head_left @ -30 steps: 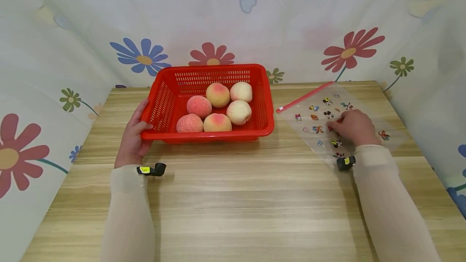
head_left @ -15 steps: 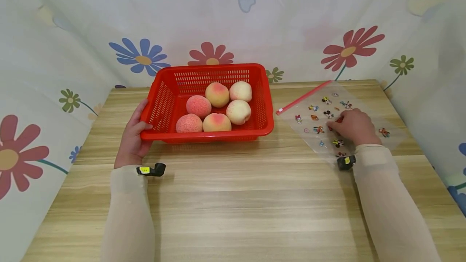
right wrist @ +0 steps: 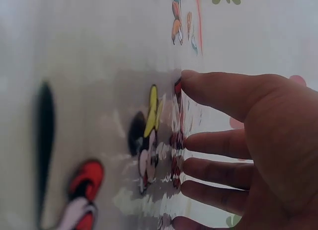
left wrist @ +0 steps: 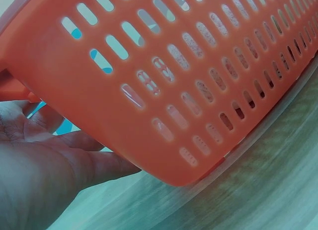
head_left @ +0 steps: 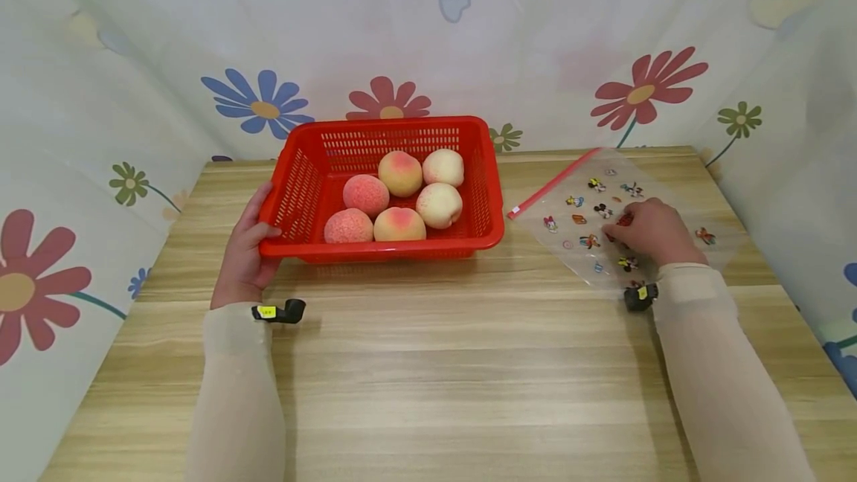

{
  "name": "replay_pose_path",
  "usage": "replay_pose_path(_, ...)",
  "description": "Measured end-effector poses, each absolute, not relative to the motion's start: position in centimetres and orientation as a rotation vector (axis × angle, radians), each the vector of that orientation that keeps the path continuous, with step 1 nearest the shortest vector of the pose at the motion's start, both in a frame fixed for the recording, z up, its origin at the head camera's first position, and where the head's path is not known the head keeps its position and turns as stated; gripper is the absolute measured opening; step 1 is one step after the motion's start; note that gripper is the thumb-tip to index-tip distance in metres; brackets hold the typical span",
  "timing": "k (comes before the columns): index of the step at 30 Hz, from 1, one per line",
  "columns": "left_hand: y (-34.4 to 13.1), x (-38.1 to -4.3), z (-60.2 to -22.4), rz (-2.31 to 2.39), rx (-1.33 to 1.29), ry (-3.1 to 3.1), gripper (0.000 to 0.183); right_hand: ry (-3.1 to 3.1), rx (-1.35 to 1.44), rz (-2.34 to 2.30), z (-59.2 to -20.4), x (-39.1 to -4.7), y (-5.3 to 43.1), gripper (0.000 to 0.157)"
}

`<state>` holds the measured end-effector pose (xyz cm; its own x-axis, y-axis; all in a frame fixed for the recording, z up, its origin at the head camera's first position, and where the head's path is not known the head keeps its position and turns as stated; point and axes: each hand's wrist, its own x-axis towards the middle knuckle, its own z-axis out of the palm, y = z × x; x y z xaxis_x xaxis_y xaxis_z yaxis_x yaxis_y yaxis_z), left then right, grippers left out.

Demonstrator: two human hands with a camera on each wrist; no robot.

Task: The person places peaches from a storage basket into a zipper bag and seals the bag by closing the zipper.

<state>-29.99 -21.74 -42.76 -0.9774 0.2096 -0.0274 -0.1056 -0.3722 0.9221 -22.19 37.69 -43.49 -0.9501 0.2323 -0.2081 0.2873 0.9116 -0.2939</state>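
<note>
My left hand [head_left: 243,259] grips the left end of a red slotted plastic basket [head_left: 402,248], thumb over the rim and fingers along the outside. In the left wrist view the basket's wall [left wrist: 114,91] rises above the fingers. Inside lie several peaches [head_left: 399,225], some pink, some yellow with a blush, some pale. At the right, my right hand [head_left: 652,233] rests its fingertips on a clear zip bag [head_left: 632,168] printed with small cartoon figures. Seen from the right wrist, the thumb [right wrist: 213,91] stands apart from the spread fingers, all tips at the wrinkled film.
A pink slider strip [head_left: 556,183] runs along the bag's upper left edge, close to the basket's right side. The wood-grain table [head_left: 455,363] ends at a white flowered curtain [head_left: 535,43] behind and at both sides.
The bag has slid and turned slightly under my right hand, its slider end and prints shifting a little toward me. The left hand, basket and peaches stay where they were.
</note>
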Motion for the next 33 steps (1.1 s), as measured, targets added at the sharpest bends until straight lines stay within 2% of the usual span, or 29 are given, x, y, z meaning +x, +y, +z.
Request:
replay_pose_path(4, -21.72, -29.97, -42.73, 2.453, 0.139, 1.638, 0.073, 2.916, 0.356, -0.487, -43.55, -22.38, 37.9, 0.046)
replay_pose_path(11, -21.62, -29.79, -42.44, 2.452, 0.137, 1.645, 0.073, 2.904, 0.284, -0.458, -43.4, -22.58, 38.3, 0.059)
replay_pose_path(21, -21.69, -29.96, -42.55, 2.453, 0.149, 1.636, 0.074, 2.903, 0.217, -0.465, -43.27, -22.62, 38.68, 0.064)
replay_pose_path(33, -21.73, -29.9, -42.64, 2.45, 0.143, 1.634, 0.074, 2.9, 0.152, -0.466, -42.71, -22.58, 38.47, 0.054)
